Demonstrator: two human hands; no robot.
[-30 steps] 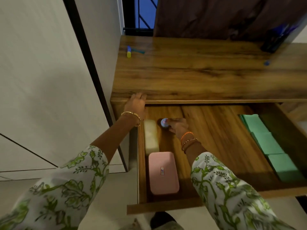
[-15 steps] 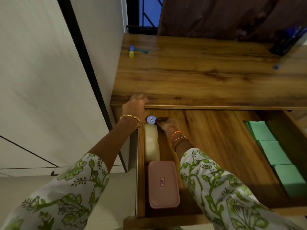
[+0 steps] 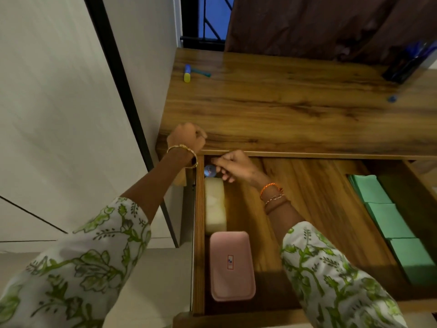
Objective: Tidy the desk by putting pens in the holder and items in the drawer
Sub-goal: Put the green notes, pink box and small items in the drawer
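The wooden drawer (image 3: 199, 256) is pulled out under the desk (image 3: 283, 110). My right hand (image 3: 236, 168) reaches into its back left corner, fingers curled beside a small round blue item (image 3: 209, 170); contact with it is unclear. That item lies just behind a cream block (image 3: 214, 204). My left hand (image 3: 186, 138) rests as a loose fist on the desk's front edge. On the desk lie a yellow-and-blue marker (image 3: 187, 73) crossing a teal pen (image 3: 202, 72). A dark pen holder (image 3: 406, 65) with blue pens stands far right.
A pink case (image 3: 231, 266) lies in the drawer in front of the cream block. Green pads (image 3: 387, 216) line the drawer's right side. A small blue cap (image 3: 392, 98) sits on the desk near the holder. A white wall panel is left; a brown curtain hangs behind.
My right hand carried the round blue item from mid-drawer to the back left corner behind the cream block. My left hand curled into a fist on the desk edge.
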